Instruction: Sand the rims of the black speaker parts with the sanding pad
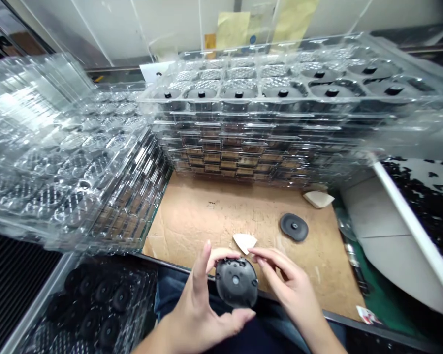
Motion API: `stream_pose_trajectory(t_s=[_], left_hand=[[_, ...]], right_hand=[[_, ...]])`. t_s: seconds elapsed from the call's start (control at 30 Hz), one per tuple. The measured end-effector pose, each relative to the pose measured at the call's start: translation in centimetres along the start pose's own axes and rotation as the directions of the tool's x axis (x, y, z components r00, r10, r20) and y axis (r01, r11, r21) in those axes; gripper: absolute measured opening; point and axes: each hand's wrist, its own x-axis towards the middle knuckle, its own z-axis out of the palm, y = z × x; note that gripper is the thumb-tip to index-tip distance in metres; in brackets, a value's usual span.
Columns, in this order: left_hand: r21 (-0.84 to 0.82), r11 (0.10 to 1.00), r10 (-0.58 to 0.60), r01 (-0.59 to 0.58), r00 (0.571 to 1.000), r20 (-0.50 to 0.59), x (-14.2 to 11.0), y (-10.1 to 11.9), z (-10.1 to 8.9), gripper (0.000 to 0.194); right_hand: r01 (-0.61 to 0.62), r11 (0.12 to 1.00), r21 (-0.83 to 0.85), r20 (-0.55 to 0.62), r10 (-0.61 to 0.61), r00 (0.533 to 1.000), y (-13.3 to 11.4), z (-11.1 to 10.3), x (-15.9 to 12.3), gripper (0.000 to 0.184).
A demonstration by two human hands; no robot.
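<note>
Black plastic disc point(236, 282) sits between the person's hands, held up over the near edge of a cardboard sheet point(203, 216), its face tilted toward the head camera and showing a round central hole ringed by small notches; the left hand point(203, 312) is closed around it, with the thumb and fingers pinching its rim from above and below; the right hand point(290, 285) is open, with its fingers stretched out and their tips at the disc's upper right edge, not wrapped around it.

Just beyond the hands, a pale triangular scrap point(244, 242) lies on the cardboard; a second black disc point(294, 227) lies flat further to the right, and another pale scrap point(318, 199) rests near the cardboard's far corner; a tall stack of clear plastic trays point(258, 142) stands along the far edge, its top tray holding black round parts with small knobs; another stack of clear trays point(59, 157) rises to the left; a lower tray of black discs point(96, 305) sits at the near left; a white sheet scattered with black bits point(417, 206) lies at the far right, behind a white rod point(409, 231).
</note>
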Motion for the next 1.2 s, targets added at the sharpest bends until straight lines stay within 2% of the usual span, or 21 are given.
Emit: stream_pose_trajectory(t_s=[0.1,0.2,0.27,0.37,0.43,0.53,0.63,0.77,0.87,1.07,1.2], left_hand=[[0.076,0.997,0.03,-0.033,0.999,0.036,0.2,-0.1,-0.1,0.109],[0.098,0.994,0.052,-0.056,0.997,0.05,0.4,0.1,-0.2,0.11],[0.099,0.993,0.051,-0.056,0.997,0.054,0.5,0.3,-0.2,0.111],[0.082,0.997,0.006,-0.011,0.998,0.06,0.4,0.4,-0.3,0.109],[0.075,0.997,-0.031,0.026,0.997,0.07,0.3,0.3,-0.4,0.103],[0.069,0.99,-0.129,0.125,0.991,0.043,0.1,0.2,-0.5,0.093],[-0.019,0.971,-0.238,0.239,0.971,0.02,0.2,0.3,-0.6,0.092],[-0.181,0.926,-0.317,0.332,0.942,0.109,0.6,0.7,-0.6,0.094],[-0.225,0.903,-0.336,0.365,0.929,0.158,0.8,0.8,-0.5,0.091],[-0.312,0.843,-0.371,0.439,0.893,0.253,0.9,1.1,-0.6,0.093],[-0.351,0.81,-0.381,0.469,0.877,0.294,0.9,0.9,-0.4,0.097]], right_hand=[[-0.021,1.0,0.024,-0.032,0.021,0.999,-1.0,-0.7,-1.2,0.016],[-0.099,0.984,0.148,-0.031,0.105,0.994,-2.5,-1.2,-1.9,0.014],[-0.181,0.952,0.246,0.039,0.177,0.984,-3.5,-1.3,-2.0,0.015],[-0.221,0.926,0.306,0.195,0.166,0.966,-4.5,-1.0,-1.6,0.015],[-0.264,0.9,0.348,0.263,0.177,0.948,-4.6,-0.6,-1.2,0.015],[-0.372,0.827,0.421,0.332,0.241,0.912,-4.1,-0.3,-0.7,0.024],[-0.372,0.828,0.419,0.378,0.214,0.901,-3.6,-0.6,-0.2,0.031],[-0.333,0.885,0.325,0.47,0.154,0.869,-4.0,-1.6,0.4,0.021],[-0.341,0.885,0.316,0.512,0.143,0.847,-4.7,-2.3,0.7,0.017],[-0.435,0.821,0.371,0.611,0.137,0.779,-5.0,-2.7,0.9,0.018],[-0.522,0.727,0.447,0.673,0.111,0.731,-4.7,-2.8,0.9,0.015]])
